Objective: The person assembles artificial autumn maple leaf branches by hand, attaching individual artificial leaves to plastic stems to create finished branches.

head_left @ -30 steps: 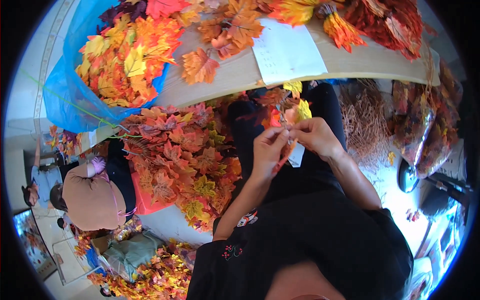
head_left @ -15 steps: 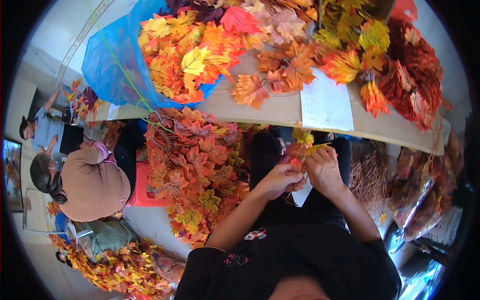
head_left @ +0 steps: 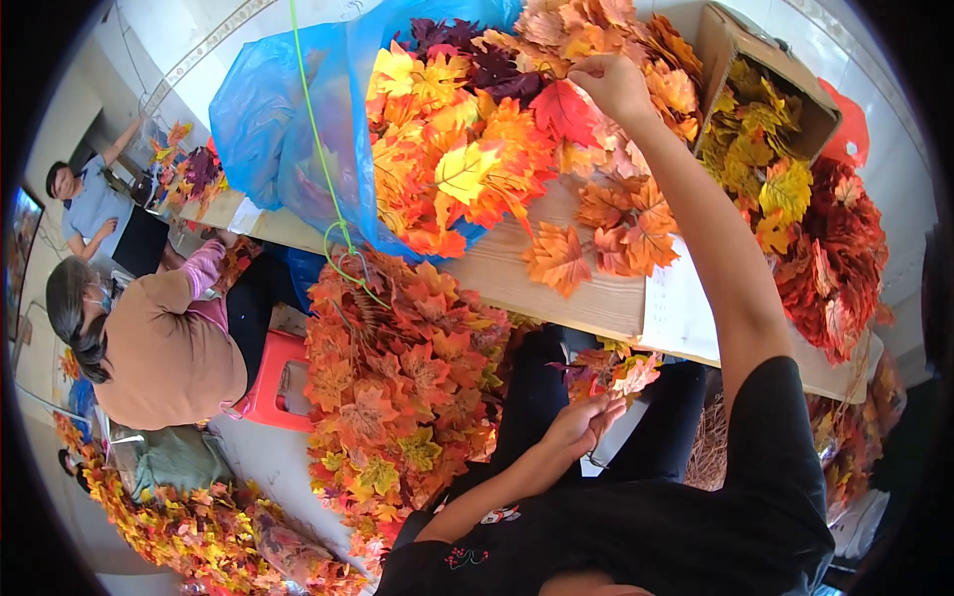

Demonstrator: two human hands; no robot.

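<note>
Low over my lap, my left hand (head_left: 581,427) is closed around a spray of artificial maple leaves (head_left: 636,374). Its leaves are orange-pink, yellow and purple, and a thin stem end hangs below my fingers. My right hand (head_left: 616,87) is stretched out over the far part of the table, thumb and fingertips pinched together. It is among the loose leaves, just beyond a bright red leaf (head_left: 563,112) and beside dark purple leaves (head_left: 507,72). Whatever is between those fingertips is too small to make out.
A blue plastic bag (head_left: 283,104) of orange-yellow leaves lies on the table (head_left: 507,263). A cardboard box (head_left: 770,55) of yellow-green leaves and a dark red leaf pile (head_left: 833,268) are at right. Hanging leaves (head_left: 388,368) fill the left. One person (head_left: 174,343) sits nearby; another stands beyond.
My right hand has left my lap and reached up across the table to the leaf piles. My left hand keeps the spray, slightly lower. The view has shifted and tilted.
</note>
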